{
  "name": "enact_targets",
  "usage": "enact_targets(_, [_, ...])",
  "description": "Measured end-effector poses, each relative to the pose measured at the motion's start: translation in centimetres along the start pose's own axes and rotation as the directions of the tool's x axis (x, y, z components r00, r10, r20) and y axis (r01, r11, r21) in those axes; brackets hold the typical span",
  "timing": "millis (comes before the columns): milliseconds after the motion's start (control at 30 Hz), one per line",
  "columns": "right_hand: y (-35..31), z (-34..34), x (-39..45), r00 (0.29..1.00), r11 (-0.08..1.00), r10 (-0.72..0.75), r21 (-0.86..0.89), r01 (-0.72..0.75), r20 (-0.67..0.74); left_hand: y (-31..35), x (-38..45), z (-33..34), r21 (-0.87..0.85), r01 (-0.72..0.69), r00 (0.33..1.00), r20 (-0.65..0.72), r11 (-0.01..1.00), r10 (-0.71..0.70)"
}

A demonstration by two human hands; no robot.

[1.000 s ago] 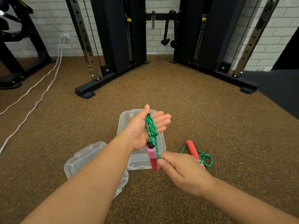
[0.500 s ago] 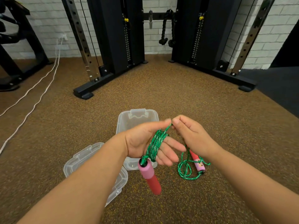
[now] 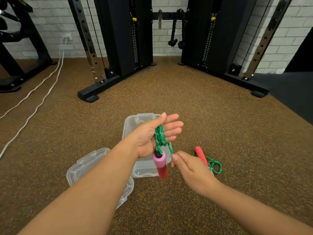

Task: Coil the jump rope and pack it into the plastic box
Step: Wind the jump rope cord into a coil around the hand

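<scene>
My left hand (image 3: 152, 134) is held palm up over the clear plastic box (image 3: 130, 126), fingers stretched out. Several turns of the green jump rope (image 3: 159, 136) are wound around that palm. One pink and red handle (image 3: 160, 164) dangles below the left hand. My right hand (image 3: 189, 168) sits lower right and pinches the rope strand just under the coil. The other red handle (image 3: 200, 156) lies on the floor to the right with a loose loop of rope (image 3: 216, 165) beside it.
The box's clear lid (image 3: 88, 167) lies on the brown speckled floor, partly under my left forearm. A black cable machine (image 3: 118, 48) stands ahead with feet at the left and right. White cords (image 3: 42, 92) trail across the floor at the left.
My right hand came down from the fingertips of my left hand to below the coil, carrying the rope with it. My left hand opened flatter and rose slightly over the box.
</scene>
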State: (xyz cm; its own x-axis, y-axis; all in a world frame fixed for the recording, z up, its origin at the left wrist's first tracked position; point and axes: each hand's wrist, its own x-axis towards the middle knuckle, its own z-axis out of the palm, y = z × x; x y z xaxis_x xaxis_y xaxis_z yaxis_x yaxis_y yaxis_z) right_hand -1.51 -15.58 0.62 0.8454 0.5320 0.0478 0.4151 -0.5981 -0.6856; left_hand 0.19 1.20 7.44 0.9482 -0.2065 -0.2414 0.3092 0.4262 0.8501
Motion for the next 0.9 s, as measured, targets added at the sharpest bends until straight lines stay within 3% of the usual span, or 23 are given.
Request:
enact_targets(133, [-1.0, -1.3, -1.2, 0.978, 0.969, -0.201, -0.135, 0.208, 0.060, -0.1, 0.5, -0.1, 0.060, -0.025, 0.995, -0.095, 0.998, 0.031])
enact_targets(300, [-3.0, -4.1, 0.0, 0.928, 0.928, -0.371, 0.018, 0.371, -0.033, 0.2, 0.0, 0.1, 0.164, 0.177, 0.983, -0.067, 0.970, -0.168])
enact_targets(400, [-3.1, -5.7, 1.5, 0.933, 0.920, -0.334, 0.168, 0.353, -0.134, 0.1, -0.4, 0.4, 0.238, 0.213, 0.975, 0.007, 0.948, -0.221])
enact_targets(500, [-2.8, -6.7, 2.6, 0.936, 0.932, -0.297, 0.156, 0.327, -0.189, 0.2, -0.6, 0.3, 0.266, 0.243, 0.958, 0.088, 0.933, -0.274])
enact_targets(733, [-2.0, -6.6, 3.6, 0.944, 0.953, -0.253, 0.114, 0.281, -0.209, 0.0, -0.8, 0.0, 0.397, 0.323, 0.873, 0.225, 0.859, -0.433])
enact_targets(900, [-1.1, -5.5, 4.4, 0.964, 0.942, -0.132, 0.273, 0.195, -0.233, 0.3, -1.9, 0.6, 0.404, 0.273, 0.841, 0.339, 0.873, -0.420])
